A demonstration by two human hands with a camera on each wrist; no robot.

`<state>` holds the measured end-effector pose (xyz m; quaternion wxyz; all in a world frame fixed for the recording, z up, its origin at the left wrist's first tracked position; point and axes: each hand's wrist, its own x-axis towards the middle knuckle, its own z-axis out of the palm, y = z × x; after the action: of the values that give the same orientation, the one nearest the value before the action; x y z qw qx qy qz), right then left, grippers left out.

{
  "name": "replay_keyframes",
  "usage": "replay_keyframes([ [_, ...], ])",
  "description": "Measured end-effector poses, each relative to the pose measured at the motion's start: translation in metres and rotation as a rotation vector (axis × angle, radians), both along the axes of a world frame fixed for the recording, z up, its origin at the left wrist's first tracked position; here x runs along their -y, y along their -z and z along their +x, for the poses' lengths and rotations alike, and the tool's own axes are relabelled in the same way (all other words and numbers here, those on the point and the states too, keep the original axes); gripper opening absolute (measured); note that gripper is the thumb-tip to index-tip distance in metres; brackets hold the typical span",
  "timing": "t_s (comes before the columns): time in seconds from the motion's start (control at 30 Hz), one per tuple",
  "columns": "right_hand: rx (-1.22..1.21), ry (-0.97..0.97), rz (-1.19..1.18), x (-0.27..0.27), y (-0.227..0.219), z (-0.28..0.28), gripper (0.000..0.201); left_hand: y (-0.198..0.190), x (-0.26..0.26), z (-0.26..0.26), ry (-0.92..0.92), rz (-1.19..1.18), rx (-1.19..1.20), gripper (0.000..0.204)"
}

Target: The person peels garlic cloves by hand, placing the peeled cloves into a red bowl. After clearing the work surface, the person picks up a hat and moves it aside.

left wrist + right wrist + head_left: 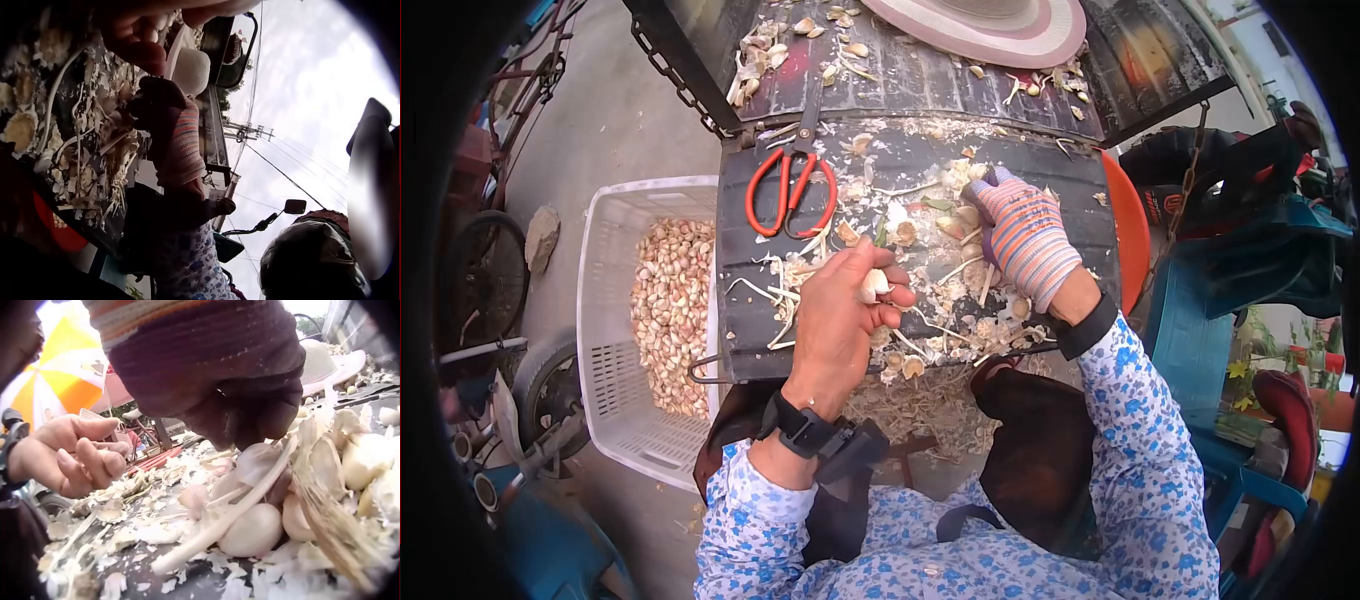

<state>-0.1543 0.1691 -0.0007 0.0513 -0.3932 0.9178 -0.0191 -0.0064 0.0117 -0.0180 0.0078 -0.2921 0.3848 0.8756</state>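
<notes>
My bare left hand (840, 315) is palm up over the near part of the dark slatted surface (745, 285), its curled fingers holding a pale garlic clove (874, 286). In the right wrist view the same left hand (78, 456) shows with bent fingers. My right hand (1025, 235), in a striped knit glove, reaches down into a pile of garlic. Its dark fingertips are right at a clove (257, 464) beside a long dry stem (228, 531); I cannot tell whether they pinch it. A round clove (252, 531) lies just below.
Red-handled scissors (790, 190) lie left of the pile, among papery skins and stems. A white plastic crate (605, 370) of garlic cloves (670, 310) stands at the left. A brimmed hat (975, 25) lies at the back. An orange rim (1128, 230) shows at the right.
</notes>
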Motion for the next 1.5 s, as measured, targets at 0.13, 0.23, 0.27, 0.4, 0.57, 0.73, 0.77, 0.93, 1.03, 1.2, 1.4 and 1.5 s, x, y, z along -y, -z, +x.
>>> replay_keyframes([
  [0.13, -0.274, -0.107, -0.049, -0.009, -0.012, 0.001, 0.020, -0.005, -0.005, -0.001, 0.024, -0.043, 0.046, 0.025],
  [0.23, 0.009, -0.128, 0.064, 0.010, -0.014, 0.010, 0.024, -0.003, -0.006, -0.003, 0.012, -0.046, 0.055, 0.024],
  [0.27, -0.028, -0.147, 0.131, 0.016, -0.007, 0.014, 0.026, -0.002, -0.006, -0.003, 0.010, -0.047, 0.057, 0.024],
  [0.4, 0.095, -0.051, 0.141, 0.024, -0.001, 0.021, 0.027, -0.002, -0.009, -0.006, 0.010, -0.057, 0.071, 0.023],
  [0.57, 0.271, 0.022, -0.146, 0.012, 0.011, 0.022, 0.028, 0.006, -0.016, -0.009, 0.061, -0.104, 0.072, 0.019],
  [0.73, 0.932, 0.147, -0.576, -0.010, -0.013, 0.031, 0.024, -0.004, -0.023, -0.015, 0.175, -0.110, -0.032, 0.021],
  [0.77, 0.944, 0.091, -0.554, -0.013, -0.014, 0.032, 0.024, -0.003, -0.024, -0.014, 0.182, -0.089, -0.032, 0.020],
  [0.93, 1.209, 0.396, -0.680, -0.018, -0.031, 0.040, 0.023, -0.001, -0.023, -0.013, 0.196, 0.024, -0.051, 0.011],
  [1.03, 1.277, 0.469, -0.794, -0.022, -0.035, 0.045, 0.023, -0.005, -0.025, -0.012, 0.150, 0.094, -0.055, 0.008],
  [1.2, 0.967, 0.320, -0.929, -0.021, -0.019, 0.065, 0.018, -0.009, -0.023, -0.008, 0.132, 0.140, -0.062, 0.008],
  [1.4, 1.058, 0.368, -0.789, -0.015, -0.028, 0.067, 0.021, -0.013, -0.018, -0.003, 0.223, 0.041, -0.083, 0.009],
  [1.5, 0.499, 0.027, -0.709, -0.013, -0.014, 0.075, 0.027, -0.014, -0.021, 0.000, 0.203, -0.081, -0.087, 0.010],
])
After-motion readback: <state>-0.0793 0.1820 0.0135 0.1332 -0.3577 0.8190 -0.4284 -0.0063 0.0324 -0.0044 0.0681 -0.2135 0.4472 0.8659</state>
